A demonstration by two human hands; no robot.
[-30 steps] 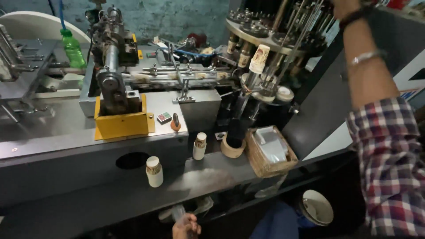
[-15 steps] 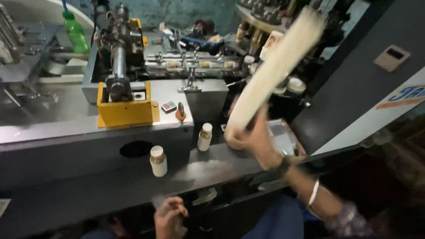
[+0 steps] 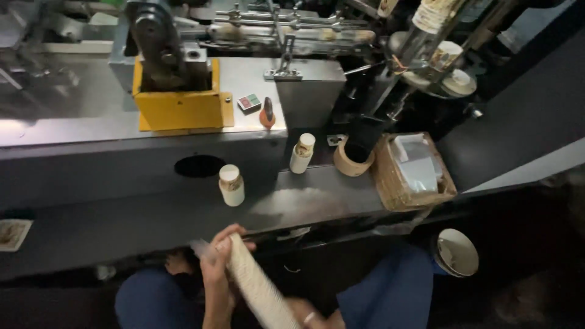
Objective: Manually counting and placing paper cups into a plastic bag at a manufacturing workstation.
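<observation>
Looking largest first, we see the grey machine (image 3: 91,116) and its worktop (image 3: 317,204) crowded with a basket (image 3: 414,173) and two small cups (image 3: 231,184). Below, our left hand (image 3: 216,259), fingers clenched, grips the cup stack (image 3: 256,286); the right hand (image 3: 304,311) supports it lower, grip unclear. We judge it light, crushable, bendy: hold both ends.

both hands (image 3: 220,256) low, fingers curled closed.

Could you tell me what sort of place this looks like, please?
Most likely a small paper-cup workshop. A grey metal machine with a yellow housing fills the bench, single paper cups stand on its ledge, and the left hand grips a long stack of cups.
</observation>
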